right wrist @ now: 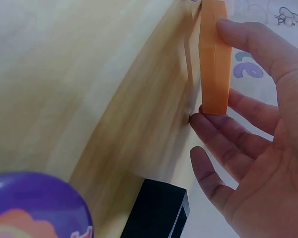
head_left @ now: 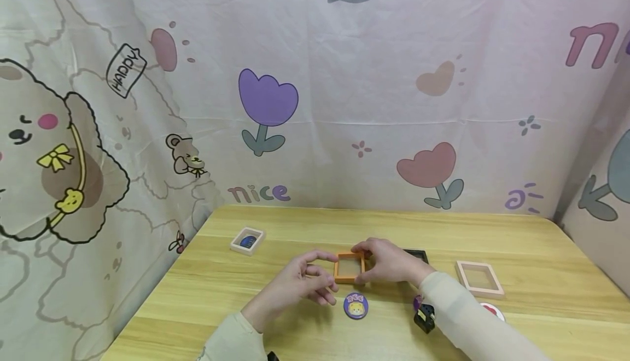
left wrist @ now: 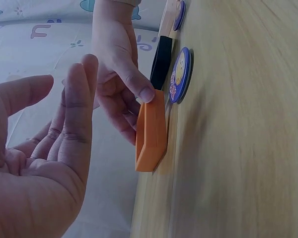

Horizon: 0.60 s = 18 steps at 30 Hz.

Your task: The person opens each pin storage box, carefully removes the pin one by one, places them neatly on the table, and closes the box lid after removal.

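Observation:
In the head view, my right hand (head_left: pixel 394 262) grips an orange square frame (head_left: pixel 346 280) by its right side, thumb on the near edge and fingers at the far edge. The frame's middle looks see-through. My left hand (head_left: pixel 302 281) is at the frame's left side, fingers loosely bent; in the left wrist view that hand (left wrist: pixel 49 134) stands apart from the frame (left wrist: pixel 154 134) and holds nothing. A round purple badge with a yellow bear face (head_left: pixel 356 306) lies just in front of the frame. The right wrist view shows the thumb pressed on the frame (right wrist: pixel 215 64).
A black frame (head_left: pixel 418 254) lies partly behind my right hand. Further right are a pale pink frame (head_left: pixel 487 292) and a red-and-white badge (head_left: pixel 494 310), partly covered by my sleeve. Back left, another pale frame (head_left: pixel 238 248) surrounds a blue badge (head_left: pixel 248 242). A printed curtain hangs behind the table.

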Motion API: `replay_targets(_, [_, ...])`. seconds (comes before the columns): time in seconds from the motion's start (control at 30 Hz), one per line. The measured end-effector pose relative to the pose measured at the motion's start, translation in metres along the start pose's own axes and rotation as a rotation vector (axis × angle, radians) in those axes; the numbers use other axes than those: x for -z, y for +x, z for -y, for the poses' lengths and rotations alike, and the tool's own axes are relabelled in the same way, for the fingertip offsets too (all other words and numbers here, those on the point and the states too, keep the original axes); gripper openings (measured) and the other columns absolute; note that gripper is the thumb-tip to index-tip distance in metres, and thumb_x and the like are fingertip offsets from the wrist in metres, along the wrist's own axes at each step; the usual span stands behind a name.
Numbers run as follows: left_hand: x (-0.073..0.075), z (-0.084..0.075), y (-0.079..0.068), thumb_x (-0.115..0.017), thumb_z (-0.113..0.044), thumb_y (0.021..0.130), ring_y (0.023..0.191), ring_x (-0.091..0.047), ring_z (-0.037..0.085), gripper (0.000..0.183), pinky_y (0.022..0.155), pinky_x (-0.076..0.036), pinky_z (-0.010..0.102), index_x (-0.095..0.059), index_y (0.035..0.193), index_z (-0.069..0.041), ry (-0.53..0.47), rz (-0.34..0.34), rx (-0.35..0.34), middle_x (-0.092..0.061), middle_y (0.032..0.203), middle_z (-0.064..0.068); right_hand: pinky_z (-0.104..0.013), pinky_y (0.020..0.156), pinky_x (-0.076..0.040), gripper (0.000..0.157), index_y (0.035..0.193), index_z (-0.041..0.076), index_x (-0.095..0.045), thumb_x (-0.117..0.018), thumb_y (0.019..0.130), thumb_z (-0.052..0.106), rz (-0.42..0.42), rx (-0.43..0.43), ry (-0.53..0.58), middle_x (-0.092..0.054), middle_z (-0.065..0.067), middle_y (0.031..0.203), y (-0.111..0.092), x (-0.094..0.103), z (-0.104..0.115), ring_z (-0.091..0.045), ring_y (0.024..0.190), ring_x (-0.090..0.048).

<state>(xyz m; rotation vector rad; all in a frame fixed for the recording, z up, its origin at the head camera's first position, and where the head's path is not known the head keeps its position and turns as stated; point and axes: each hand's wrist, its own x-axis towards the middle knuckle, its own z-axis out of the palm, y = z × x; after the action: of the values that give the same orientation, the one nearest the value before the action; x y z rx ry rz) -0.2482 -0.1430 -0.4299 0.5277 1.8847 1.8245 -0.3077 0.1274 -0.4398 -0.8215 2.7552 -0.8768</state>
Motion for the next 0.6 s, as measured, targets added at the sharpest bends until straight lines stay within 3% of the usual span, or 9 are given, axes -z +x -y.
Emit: replay_targets(0.6, [0.0002, 0.0033, 0.0028, -0.069, -0.012, 0.104, 0.078, -0.078, 0.015, 0.046, 0.071, -0.066, 0.027, -0.055, 0.148, -0.008, -0.005, 0.024, 0.002, -0.079, 0.098, 0.007, -0.053, 0.108, -0.057, 0.072, 0.140, 0.005, -0.068, -0.096, 0.080, 0.032, 0.014, -0.053, -0.009, -0.070, -0.007, 0.125, 0.0050, -0.0028, -0.0067, -0.024, 0.115, -0.065])
